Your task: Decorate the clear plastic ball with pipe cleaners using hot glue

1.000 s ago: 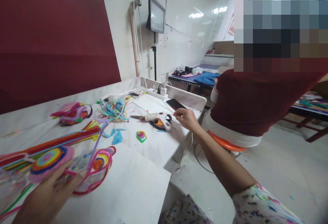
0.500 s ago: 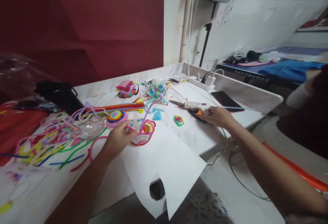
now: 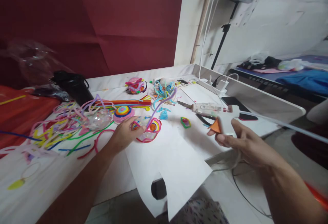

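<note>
My left hand (image 3: 124,135) is closed on a clear plastic craft piece (image 3: 150,135) edged in pink and red fuzzy strips, with an orange and yellow round on it. A purple pipe cleaner (image 3: 162,102) sticks up from it. My right hand (image 3: 246,142) grips a white glue gun (image 3: 210,109) by its handle, fingers near the orange trigger (image 3: 215,126). A long translucent glue stick (image 3: 282,123) juts from its back, and its nozzle faces left. Behind the gun lie scissors (image 3: 184,105), partly covered. Under the craft piece spreads a white sheet (image 3: 174,159) with a hole.
Tangled pipe cleaners (image 3: 46,136) and a clear plastic dome (image 3: 98,119) lie left, near a striped round piece (image 3: 123,114). A black bottle (image 3: 73,87) leans behind them. Toward the right are a phone (image 3: 235,104), a charger (image 3: 222,85) and cords.
My right hand has taken hold of the glue gun and raised it off the table toward me. My left hand keeps the craft piece. The view has swung left, away from the seated person.
</note>
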Available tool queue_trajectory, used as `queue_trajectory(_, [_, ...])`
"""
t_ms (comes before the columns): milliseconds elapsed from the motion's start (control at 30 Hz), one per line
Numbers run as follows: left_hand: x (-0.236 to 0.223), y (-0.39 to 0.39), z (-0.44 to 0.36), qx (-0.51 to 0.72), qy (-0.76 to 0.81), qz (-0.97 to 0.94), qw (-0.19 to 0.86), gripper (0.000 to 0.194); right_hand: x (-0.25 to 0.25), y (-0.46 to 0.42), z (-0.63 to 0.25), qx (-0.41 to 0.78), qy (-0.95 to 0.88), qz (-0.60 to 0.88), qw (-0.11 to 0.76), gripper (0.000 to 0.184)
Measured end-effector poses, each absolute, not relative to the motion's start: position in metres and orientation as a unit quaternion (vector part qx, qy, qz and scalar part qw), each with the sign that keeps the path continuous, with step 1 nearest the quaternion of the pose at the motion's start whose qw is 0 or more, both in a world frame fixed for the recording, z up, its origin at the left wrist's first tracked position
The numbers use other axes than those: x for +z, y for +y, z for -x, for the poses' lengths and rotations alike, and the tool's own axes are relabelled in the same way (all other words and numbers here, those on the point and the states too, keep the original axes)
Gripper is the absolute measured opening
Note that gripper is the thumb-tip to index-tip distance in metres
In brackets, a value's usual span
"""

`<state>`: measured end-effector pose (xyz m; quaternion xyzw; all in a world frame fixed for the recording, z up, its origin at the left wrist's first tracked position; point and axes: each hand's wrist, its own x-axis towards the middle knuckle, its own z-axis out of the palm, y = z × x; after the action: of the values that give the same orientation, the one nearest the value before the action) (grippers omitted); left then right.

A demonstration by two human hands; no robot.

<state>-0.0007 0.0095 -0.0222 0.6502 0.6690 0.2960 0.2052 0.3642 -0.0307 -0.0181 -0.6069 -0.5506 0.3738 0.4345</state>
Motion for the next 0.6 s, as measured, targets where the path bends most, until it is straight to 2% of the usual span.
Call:
queue_trajectory(100, [-0.026, 0.010, 0.003, 0.307, 0.658, -0.655, 0.209, 0.067, -0.014, -0.038, -0.342, 0.417, -0.570, 0.579, 0.407, 0.047])
queue_trajectory(200, [-0.028, 0.010, 0.005, 0.308, 0.649, -0.661, 0.215, 0.069, -0.012, -0.036, -0.321, 0.430, -0.613, 0.544, 0.379, 0.044])
queue_trajectory(467, [-0.020, 0.006, 0.000, 0.290, 0.655, -0.665, 0.214, 0.067, -0.011, -0.021, -0.293, 0.406, -0.664, 0.508, 0.369, 0.040])
queue_trajectory(600, [-0.015, 0.004, -0.004, 0.269, 0.673, -0.657, 0.204, 0.073, -0.012, -0.017, -0.290, 0.396, -0.686, 0.495, 0.359, 0.038])
